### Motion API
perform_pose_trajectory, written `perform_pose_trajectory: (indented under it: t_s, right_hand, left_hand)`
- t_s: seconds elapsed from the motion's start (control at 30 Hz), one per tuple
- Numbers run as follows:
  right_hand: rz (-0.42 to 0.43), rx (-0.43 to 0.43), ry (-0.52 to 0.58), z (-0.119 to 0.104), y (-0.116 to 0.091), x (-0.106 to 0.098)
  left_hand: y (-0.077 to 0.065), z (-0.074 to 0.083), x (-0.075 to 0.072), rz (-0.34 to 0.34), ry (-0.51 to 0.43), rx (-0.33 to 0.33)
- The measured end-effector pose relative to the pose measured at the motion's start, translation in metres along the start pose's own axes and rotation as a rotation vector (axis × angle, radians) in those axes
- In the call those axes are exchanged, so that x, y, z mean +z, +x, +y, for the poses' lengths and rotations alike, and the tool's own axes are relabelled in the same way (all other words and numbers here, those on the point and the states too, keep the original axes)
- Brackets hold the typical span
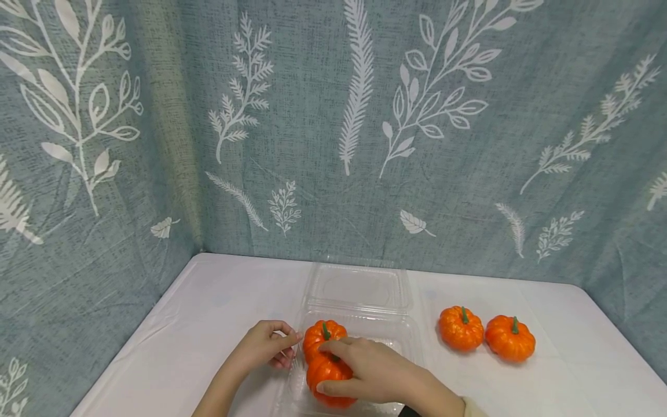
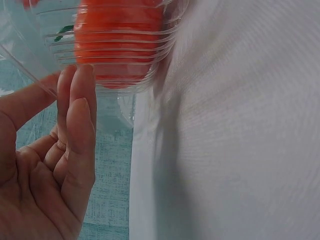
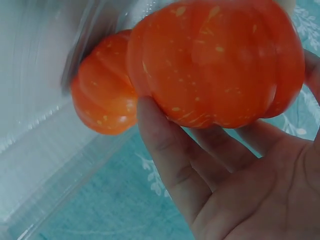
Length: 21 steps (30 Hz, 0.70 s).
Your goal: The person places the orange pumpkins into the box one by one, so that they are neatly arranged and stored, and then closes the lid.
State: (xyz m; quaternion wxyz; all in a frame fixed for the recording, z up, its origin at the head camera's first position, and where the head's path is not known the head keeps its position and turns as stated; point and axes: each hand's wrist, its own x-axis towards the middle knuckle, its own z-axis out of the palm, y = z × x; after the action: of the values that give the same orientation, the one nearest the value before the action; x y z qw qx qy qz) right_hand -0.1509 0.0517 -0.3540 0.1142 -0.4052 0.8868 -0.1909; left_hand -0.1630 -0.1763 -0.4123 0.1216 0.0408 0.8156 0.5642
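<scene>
My right hand (image 1: 377,370) grips a small orange pumpkin (image 1: 325,379) over the near left part of a clear plastic container (image 1: 398,333). In the right wrist view the fingers curl round the side of this pumpkin (image 3: 215,65). Just behind it, a second orange pumpkin (image 1: 314,337) with a green stem sits in the container's left side. At the container's left rim, my left hand (image 1: 263,346) pinches the plastic edge between thumb and fingers. Through the ribbed clear wall, the left wrist view shows orange close above the left hand (image 2: 55,160).
The container's clear lid (image 1: 359,286) lies folded back behind it. Two more pumpkins, one on the left (image 1: 461,329) and one on the right (image 1: 510,340), rest on the white tablecloth (image 1: 219,295). A blue-green leaf-patterned curtain (image 1: 312,145) hangs behind and beside the table.
</scene>
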Motion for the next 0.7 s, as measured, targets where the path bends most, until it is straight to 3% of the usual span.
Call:
perform_pose_trajectory:
  t_s: [0.2,0.7]
  right_hand:
    - [-0.031,0.048,0.0,-0.0005,0.001,0.0035]
    - [-0.038,0.037,0.024,0.0013,0.0025,0.004]
  left_hand:
    - [0.0003,-0.0011,0.0002,-0.009,0.004,0.0]
    - [-0.0004,0.0004,0.0,-0.007,0.008,-0.006]
